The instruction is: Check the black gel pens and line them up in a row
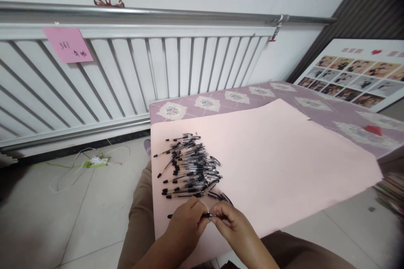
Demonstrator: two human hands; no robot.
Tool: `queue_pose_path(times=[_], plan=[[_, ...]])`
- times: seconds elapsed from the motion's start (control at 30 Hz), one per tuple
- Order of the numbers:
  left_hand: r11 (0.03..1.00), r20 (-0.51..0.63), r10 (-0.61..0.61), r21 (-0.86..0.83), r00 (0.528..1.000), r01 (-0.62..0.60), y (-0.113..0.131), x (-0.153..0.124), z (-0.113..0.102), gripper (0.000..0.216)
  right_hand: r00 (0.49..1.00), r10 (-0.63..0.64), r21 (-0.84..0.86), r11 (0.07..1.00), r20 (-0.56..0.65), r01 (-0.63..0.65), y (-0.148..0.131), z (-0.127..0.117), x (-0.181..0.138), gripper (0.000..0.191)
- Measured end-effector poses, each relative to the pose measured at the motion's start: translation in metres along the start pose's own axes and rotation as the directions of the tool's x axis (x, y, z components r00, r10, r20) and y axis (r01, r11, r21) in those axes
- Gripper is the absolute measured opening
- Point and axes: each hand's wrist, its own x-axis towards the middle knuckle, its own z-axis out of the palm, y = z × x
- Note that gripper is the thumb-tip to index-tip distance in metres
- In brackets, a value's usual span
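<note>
My left hand (189, 220) is closed around a black pen (205, 215), whose dark rear end sticks out to the left. At the pen's pointed end, the thumb and fingers of my right hand (229, 218) are pinched together. Whether a small part also sits in that pinch is hidden. Just beyond both hands lies a loose pile of pens (189, 168) with clear barrels and black ends, mostly pointing left and right. Several glossy black pieces like pen caps, one a curved cap (226, 198), lie along the pile's right side.
Pink paper (268, 159) covers much of a table with a purple patterned cloth (236, 96). A white radiator (170, 65) stands behind, with glasses (109, 1) on the pipe above. A power strip (97, 161) lies on the floor at left. A photo board (353, 71) leans at right.
</note>
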Motion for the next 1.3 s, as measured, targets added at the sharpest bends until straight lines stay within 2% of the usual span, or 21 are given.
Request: queue_pose_path(times=[0.2, 0.43, 0.53, 0.7, 0.93, 1.13, 1.3], plan=[[0.999, 0.001, 0.030, 0.045, 1.000, -0.030, 0.001, 0.000, -0.001, 0.007, 1.000, -0.026, -0.087, 0.996, -0.010, 0.025, -0.009, -0.005, -0.002, 0.011], [0.995, -0.005, 0.072, 0.065, 0.997, -0.072, 0.003, 0.000, -0.001, 0.005, 0.998, -0.054, -0.219, 0.974, -0.020, 0.048, -0.016, -0.007, -0.004, 0.025], [0.995, -0.016, 0.083, 0.055, 0.996, -0.082, 0.003, 0.000, 0.000, 0.006, 0.999, -0.049, -0.196, 0.980, -0.017, 0.045, -0.015, -0.007, -0.005, 0.024], [0.997, -0.016, 0.073, 0.034, 0.997, -0.072, 0.004, 0.001, -0.003, 0.008, 0.999, -0.002, -0.081, 0.997, -0.047, -0.002, -0.018, -0.007, -0.007, 0.008], [0.994, -0.026, 0.104, 0.028, 0.994, -0.103, 0.005, 0.002, -0.003, 0.007, 0.998, -0.028, -0.151, 0.988, -0.052, 0.020, -0.024, -0.009, -0.006, 0.028], [0.994, -0.026, 0.109, 0.021, 0.994, -0.108, 0.007, 0.003, -0.005, 0.010, 0.997, -0.027, -0.085, 0.996, -0.068, 0.022, -0.023, -0.008, -0.007, 0.012], [0.994, -0.026, 0.112, 0.024, 0.993, -0.111, 0.008, 0.003, -0.006, 0.008, 0.997, -0.049, -0.174, 0.984, -0.066, 0.036, -0.021, -0.008, -0.006, 0.028]])
